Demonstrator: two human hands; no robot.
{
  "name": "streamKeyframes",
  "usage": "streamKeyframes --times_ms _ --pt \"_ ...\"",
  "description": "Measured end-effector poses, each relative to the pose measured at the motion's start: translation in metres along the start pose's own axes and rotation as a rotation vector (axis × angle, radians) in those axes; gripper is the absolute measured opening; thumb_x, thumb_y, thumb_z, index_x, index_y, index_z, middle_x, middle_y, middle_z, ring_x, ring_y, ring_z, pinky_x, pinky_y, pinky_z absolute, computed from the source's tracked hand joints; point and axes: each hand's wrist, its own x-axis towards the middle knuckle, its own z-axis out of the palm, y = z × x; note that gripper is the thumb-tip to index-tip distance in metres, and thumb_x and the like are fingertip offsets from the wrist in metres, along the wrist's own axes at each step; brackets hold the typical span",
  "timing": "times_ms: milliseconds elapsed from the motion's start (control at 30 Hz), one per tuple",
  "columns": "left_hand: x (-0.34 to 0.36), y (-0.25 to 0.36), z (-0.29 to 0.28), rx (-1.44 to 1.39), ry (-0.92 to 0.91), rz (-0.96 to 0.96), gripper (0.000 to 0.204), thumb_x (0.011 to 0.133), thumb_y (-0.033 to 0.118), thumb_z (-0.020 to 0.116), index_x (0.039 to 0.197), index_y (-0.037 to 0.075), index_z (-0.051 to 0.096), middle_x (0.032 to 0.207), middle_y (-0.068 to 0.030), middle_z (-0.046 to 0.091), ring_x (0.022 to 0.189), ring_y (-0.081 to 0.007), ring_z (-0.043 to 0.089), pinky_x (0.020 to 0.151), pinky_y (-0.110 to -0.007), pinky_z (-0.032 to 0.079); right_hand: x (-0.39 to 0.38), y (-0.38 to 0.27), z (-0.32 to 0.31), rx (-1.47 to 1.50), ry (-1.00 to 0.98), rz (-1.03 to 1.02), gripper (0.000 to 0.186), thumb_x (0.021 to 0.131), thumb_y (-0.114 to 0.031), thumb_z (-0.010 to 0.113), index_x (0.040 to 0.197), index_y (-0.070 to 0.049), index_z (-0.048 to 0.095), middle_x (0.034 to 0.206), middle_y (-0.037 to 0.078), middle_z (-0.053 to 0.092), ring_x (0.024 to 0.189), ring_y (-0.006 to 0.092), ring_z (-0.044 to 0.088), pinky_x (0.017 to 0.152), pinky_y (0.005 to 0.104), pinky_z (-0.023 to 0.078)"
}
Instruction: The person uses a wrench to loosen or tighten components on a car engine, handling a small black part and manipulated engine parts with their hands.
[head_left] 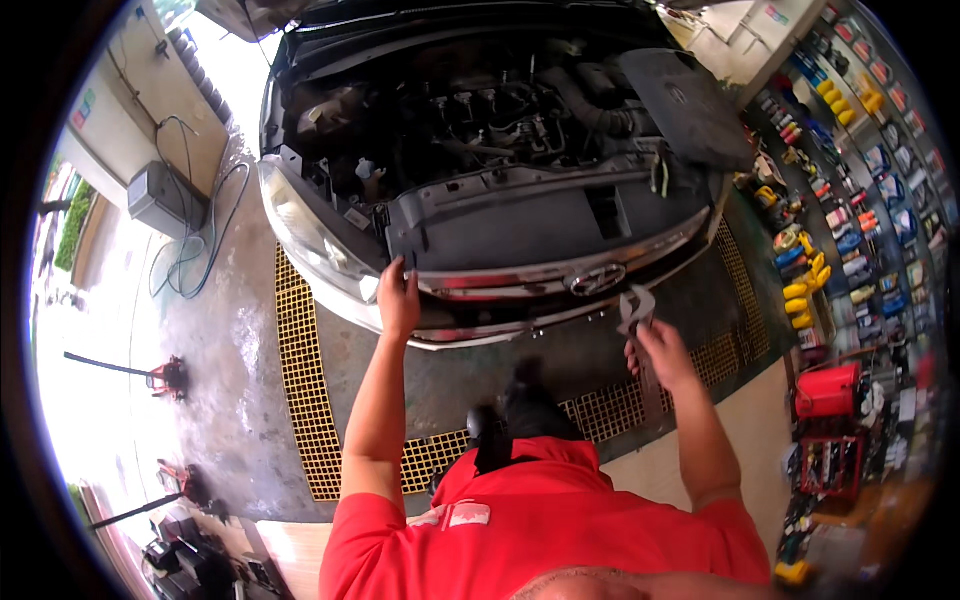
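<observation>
In my right hand [660, 352] is a large metal adjustable wrench [636, 308], its jaws pointing up, held just in front of the bumper. My fingers are wrapped around its handle. My left hand [398, 300] is at the front edge of the car [520, 280], beside the left headlight [300, 222], with its fingers stretched forward and nothing visible in them. The fingertips reach the black panel [500, 230] above the grille; whether they press on it I cannot tell. Behind that panel the engine [500, 120] lies exposed under the raised hood.
A black plastic cover [685, 105] rests over the engine bay's right side. Yellow floor grating [305, 390] runs around the car's front. Tools fill the shelves [860, 230] at right, above a red toolbox [828, 390]. Floor jacks [170, 376] and a hose [215, 250] lie left.
</observation>
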Motion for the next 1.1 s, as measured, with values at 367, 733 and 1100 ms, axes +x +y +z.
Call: streamKeyframes --times_ms 367,733,1100 --pt "0.204 -0.023 0.101 0.364 0.279 0.023 0.042 0.095 0.023 0.066 0.130 0.001 0.058 0.126 -0.0215 0.060 0.118 -0.0392 0.058 0.101 -0.043 0.047 0.478 -0.207 0.070 -0.610 -0.247 -0.035 0.030 0.101 -0.032 0.059 0.101 -0.002 0.061 0.068 0.004 0.059 0.049 0.0122 0.054 0.044 0.0292 0.044" --pt "0.212 -0.014 0.104 0.489 0.211 -0.084 0.040 0.093 0.016 0.067 0.129 0.001 0.058 0.125 -0.0204 0.062 0.116 -0.0411 0.059 0.099 -0.045 0.047 0.740 -0.130 0.180 -0.704 -0.245 0.116 0.054 0.100 -0.042 0.059 0.086 0.010 0.065 0.066 0.016 0.066 0.048 0.0270 0.062 0.047 0.0414 0.053" --pt "0.206 -0.028 0.102 0.423 0.140 -0.166 0.037 0.091 0.013 0.066 0.125 0.000 0.062 0.129 -0.0225 0.060 0.119 -0.0408 0.058 0.102 -0.044 0.046 0.784 -0.133 0.196 -1.369 -0.271 -0.074 0.039 0.097 -0.035 0.064 0.113 0.000 0.070 0.117 0.024 0.068 0.113 0.0394 0.065 0.093 0.0463 0.053"
